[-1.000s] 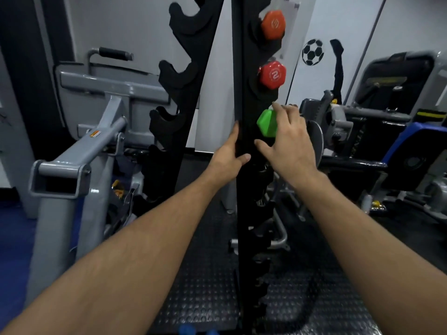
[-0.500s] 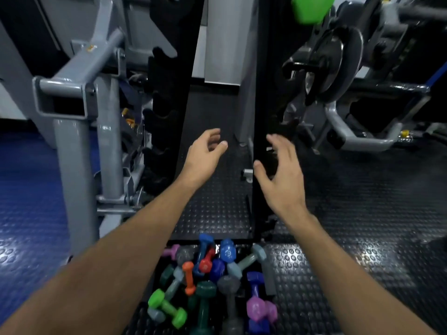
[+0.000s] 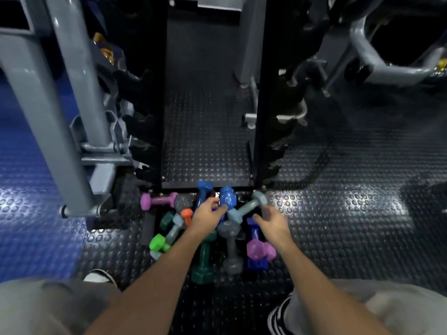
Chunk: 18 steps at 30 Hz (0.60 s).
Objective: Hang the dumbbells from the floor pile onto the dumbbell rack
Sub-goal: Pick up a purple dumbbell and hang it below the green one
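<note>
Since half a second ago the view has tipped further down: the green dumbbell on the rack has gone out of frame, and both hands have dropped from mid-air between the uprights to the floor pile (image 3: 205, 228). The left hand (image 3: 206, 217) reaches toward 12 o'clock, its fingers loosely spread and touching a blue dumbbell (image 3: 227, 199); whether it has closed on it cannot be told. The right hand (image 3: 272, 222) hovers with fingers apart just beside a pale blue-grey dumbbell (image 3: 246, 207), gripping nothing.

The floor (image 3: 338, 213) is black studded rubber, turning blue toward 9 o'clock. The black dumbbell rack (image 3: 262, 117) stands at 12 o'clock, its hooked uprights rising from a base just beyond the pile. A grey machine frame (image 3: 48, 117) fills 10 o'clock.

The pile lies at the rack's foot, a jumble of small hex-ended dumbbells: pink at 11 o'clock, bright green at 8, dark green and grey toward 6, purple over dark blue at 4.
</note>
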Tool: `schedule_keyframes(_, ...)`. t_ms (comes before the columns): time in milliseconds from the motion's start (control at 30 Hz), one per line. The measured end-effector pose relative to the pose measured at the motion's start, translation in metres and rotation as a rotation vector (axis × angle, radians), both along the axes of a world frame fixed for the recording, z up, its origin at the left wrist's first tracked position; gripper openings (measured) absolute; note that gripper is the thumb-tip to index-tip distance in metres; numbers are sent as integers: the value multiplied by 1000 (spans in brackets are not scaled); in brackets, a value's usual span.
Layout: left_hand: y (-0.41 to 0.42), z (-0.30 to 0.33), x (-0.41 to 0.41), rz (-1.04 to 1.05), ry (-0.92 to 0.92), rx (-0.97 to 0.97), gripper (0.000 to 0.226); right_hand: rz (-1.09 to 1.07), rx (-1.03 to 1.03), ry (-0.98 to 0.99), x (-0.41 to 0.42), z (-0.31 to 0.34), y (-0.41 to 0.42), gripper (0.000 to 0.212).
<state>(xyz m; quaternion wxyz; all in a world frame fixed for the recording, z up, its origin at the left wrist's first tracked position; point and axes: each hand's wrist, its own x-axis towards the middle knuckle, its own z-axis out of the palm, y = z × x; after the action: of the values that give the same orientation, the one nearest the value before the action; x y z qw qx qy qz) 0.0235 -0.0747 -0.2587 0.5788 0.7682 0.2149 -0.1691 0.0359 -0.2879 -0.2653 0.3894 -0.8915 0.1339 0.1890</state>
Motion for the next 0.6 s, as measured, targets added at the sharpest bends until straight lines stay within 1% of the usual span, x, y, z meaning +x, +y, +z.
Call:
schedule_keyframes(67,-14,-28,-11,-25,84,-56,43,61,-89,85,-14,-26,-13,59)
schedule_keyframes(133,-27,-52,-20,-32,144,-66,50,143,-182,155,-25,-46,-25,60)
schedule_keyframes(167,-32,-63,-25,-36,162,-71,47,188,-223,181,-30,-56,-29,61)
schedule_keyframes(233,-40,-76,-31,-57,200,-51,23,284,-292,198,-37,-74,-34,65)
schedule_keyframes(267,-42,-81,-32,-59,212,-27,18,325,-320,199,-39,-81,-33,68)
schedule_keyframes(333,-45,-97,-34,-63,227,2,26,396,-374,196,-42,-94,-30,77)
schedule_keyframes(433,-50,-115,-36,-158,173,152,38,468,-432,177,-45,-111,-24,94)
schedule_keyframes(500,-52,-123,-34,-241,48,328,42,493,-443,164,-46,-120,-21,100)
schedule_keyframes(600,-55,-132,-22,-402,-150,626,54,553,-508,146,-47,-129,-19,100)
